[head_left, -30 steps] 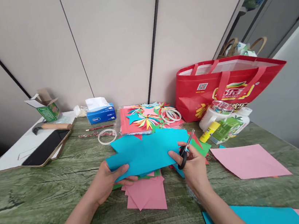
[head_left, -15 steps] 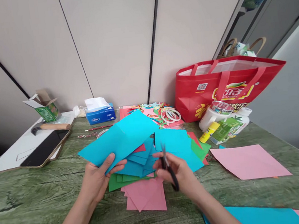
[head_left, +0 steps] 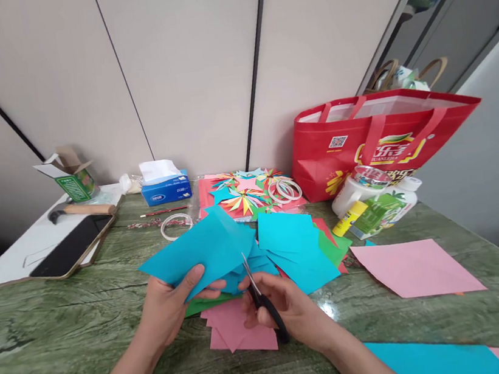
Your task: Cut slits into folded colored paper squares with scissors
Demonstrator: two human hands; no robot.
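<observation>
My left hand (head_left: 173, 304) pinches a large sheet of blue paper (head_left: 202, 248) by its lower edge, thumb on top. In my right hand (head_left: 283, 305) is a pair of scissors with black handles (head_left: 268, 313), its blades pointing up close to the sheet's right side. Whether the blades touch the paper I cannot tell. Beneath lie cut blue squares (head_left: 302, 260), partly covered green paper (head_left: 207, 304) and several pink squares (head_left: 245, 334).
At the back are a tissue box (head_left: 166, 189), folded-paper stars (head_left: 244, 200), tape rolls (head_left: 284, 191) and a red bag (head_left: 331, 145). A glue stick (head_left: 350, 218) leans by white bottles. Pink paper (head_left: 419, 269) lies right; a phone (head_left: 73, 247) and hammer (head_left: 82, 209) lie left.
The blue sheet has come down and tilted, uncovering more of the paper stars and a tape roll. My right hand has brought the scissors left and lower, nearer the sheet.
</observation>
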